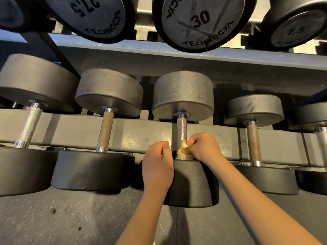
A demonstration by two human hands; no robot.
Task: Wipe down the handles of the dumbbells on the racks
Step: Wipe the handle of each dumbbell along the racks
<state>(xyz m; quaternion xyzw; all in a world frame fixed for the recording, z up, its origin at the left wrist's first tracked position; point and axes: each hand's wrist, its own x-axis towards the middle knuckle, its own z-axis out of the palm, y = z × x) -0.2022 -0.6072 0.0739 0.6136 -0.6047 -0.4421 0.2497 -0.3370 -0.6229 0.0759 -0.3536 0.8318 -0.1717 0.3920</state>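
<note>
The right hand (201,147) has its fingers (190,142) curled tight, pinching a bunched tan cloth (183,152) against the near end of the middle dumbbell's handle (181,127). The cloth sits low on the handle, just above the near weight head (192,183), and the rest of the ridged metal above it is bare up to the far head (183,96).

The left hand (157,160) is just to the left of the handle, with its fingers (163,147) curled in near the cloth. Whether they grip an end of the cloth cannot be told.

The handle lies across the grey rail of the rack (145,133), with open gaps on both sides. A dumbbell with a rusty handle (106,129) lies to the left and another rusty handle (254,143) to the right, both well apart from the hands. The upper shelf (123,44) hangs over the far heads and carries a dumbbell marked 30 (200,20). The near heads stick out past the rail over the dark floor (70,218).
</note>
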